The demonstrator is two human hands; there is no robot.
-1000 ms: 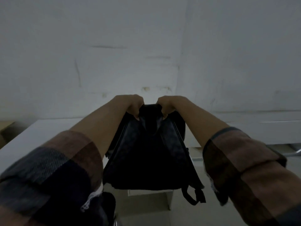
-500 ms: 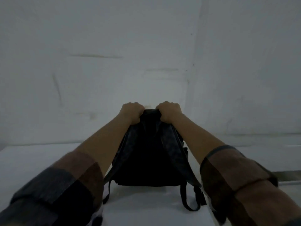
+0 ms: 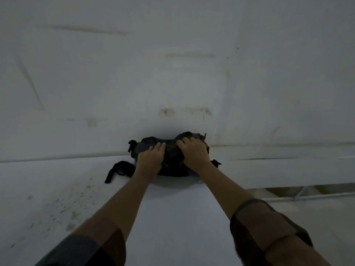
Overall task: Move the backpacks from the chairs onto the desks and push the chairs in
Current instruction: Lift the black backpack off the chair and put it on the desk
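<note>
Black backpack (image 3: pixel 169 160): slumped on the white worktop (image 3: pixel 172 217), at its far edge against the wall (image 3: pixel 172 73).
Left hand (image 3: pixel 150 162): flat on the bag, fingers extended, pressing rather than gripping.
Right hand (image 3: pixel 194 152): fingers curled into the top fabric, clamped on it.
Loose strap (image 3: pixel 117 170): trails left across the worktop.
Risk: the soft bag may sag sideways once released; the strap could snag a withdrawing wrist and drag it.
Chair: out of view, apparently not yet pushed in.
</note>
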